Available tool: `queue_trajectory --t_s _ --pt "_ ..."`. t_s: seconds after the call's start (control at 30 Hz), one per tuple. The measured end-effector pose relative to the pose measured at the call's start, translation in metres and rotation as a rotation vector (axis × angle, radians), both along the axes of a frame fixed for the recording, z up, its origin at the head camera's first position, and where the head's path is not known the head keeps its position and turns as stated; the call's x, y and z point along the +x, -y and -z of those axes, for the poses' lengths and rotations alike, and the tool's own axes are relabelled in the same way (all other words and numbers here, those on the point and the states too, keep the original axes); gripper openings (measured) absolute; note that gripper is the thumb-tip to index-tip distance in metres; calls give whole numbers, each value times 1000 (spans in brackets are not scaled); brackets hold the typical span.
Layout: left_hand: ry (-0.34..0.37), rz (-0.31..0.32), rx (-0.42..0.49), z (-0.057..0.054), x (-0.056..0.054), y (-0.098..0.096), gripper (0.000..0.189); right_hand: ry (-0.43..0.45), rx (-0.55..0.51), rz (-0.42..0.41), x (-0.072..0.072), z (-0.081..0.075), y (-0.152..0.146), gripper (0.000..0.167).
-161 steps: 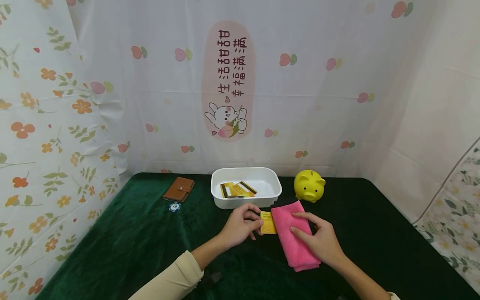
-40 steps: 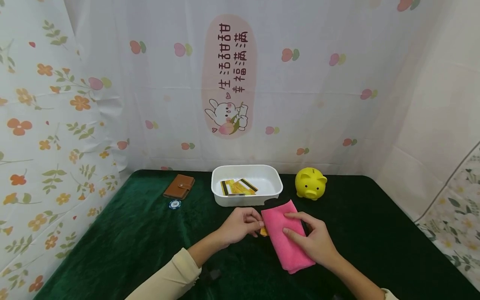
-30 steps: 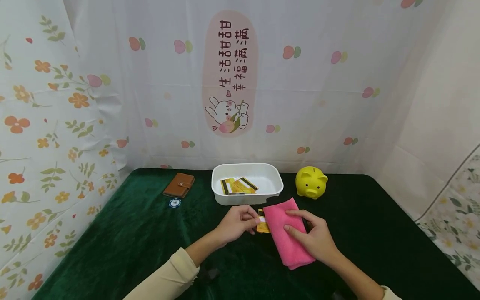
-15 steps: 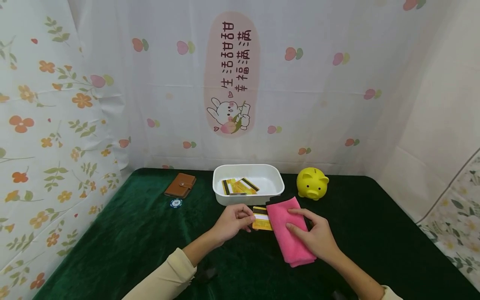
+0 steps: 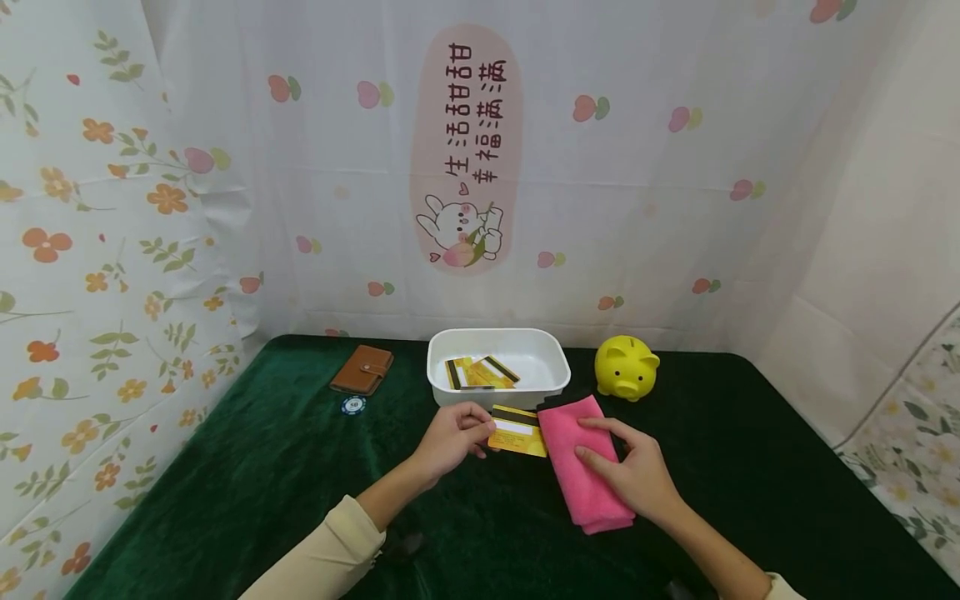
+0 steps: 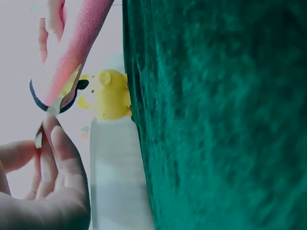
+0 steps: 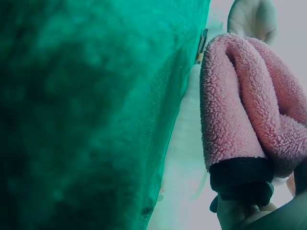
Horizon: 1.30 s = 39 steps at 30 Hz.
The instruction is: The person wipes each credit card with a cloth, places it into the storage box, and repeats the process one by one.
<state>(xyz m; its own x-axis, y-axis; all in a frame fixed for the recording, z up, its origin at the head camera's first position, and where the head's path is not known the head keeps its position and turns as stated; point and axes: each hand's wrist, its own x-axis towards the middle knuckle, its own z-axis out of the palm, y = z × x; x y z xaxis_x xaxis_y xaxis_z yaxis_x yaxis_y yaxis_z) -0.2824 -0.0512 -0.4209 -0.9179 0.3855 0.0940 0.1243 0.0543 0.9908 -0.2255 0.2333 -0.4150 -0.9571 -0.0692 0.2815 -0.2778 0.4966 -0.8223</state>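
Observation:
In the head view, my left hand (image 5: 453,439) pinches a yellow bank card (image 5: 517,431) at its left edge between thumb and fingers. The striped side of the card faces up. Its right edge meets the side of a folded pink towel (image 5: 581,479), and I cannot tell whether a sliver is still covered. My right hand (image 5: 636,471) grips the towel from the right, thumb on top. The left wrist view shows the card (image 6: 67,91) edge-on, slanting against the towel (image 6: 81,45). Pink fleece (image 7: 230,105) fills much of the right wrist view.
Behind the hands stands a white tray (image 5: 540,398) with several yellow cards (image 5: 483,372) in it. A yellow piggy bank (image 5: 627,368) is to its right. Far left lie a brown wallet (image 5: 362,370) and a poker chip (image 5: 353,405) on the green tablecloth (image 5: 300,475).
Seconds ago the card's plain yellow side faced up; then it was mostly covered by the towel. Since then my left hand has drawn it out leftward, stripe up. My right hand keeps its grip.

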Motion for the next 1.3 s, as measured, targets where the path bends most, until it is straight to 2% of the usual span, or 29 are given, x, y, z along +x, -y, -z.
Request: queue_trajectory --t_s 0.17,0.4,0.63,1.03,1.13,1.3 --pt "4 -99 -40 0 -5 6 15 12 -28 -13 1 1 -1 35" --pt "37 -226 -22 -3 -12 12 16 0 -37 -38 -2 0 -1 35" --pt "80 -245 19 -7 -16 14 21 28 -30 -27 0 -1 0 35" --pt "101 -257 52 -4 -27 14 16 50 -30 -35 0 0 0 34" --pt "90 -284 48 -6 -27 15 15 44 -37 -41 -1 1 0 33" --pt "66 -375 26 -11 -29 16 15 33 -40 -51 -2 1 -1 34"
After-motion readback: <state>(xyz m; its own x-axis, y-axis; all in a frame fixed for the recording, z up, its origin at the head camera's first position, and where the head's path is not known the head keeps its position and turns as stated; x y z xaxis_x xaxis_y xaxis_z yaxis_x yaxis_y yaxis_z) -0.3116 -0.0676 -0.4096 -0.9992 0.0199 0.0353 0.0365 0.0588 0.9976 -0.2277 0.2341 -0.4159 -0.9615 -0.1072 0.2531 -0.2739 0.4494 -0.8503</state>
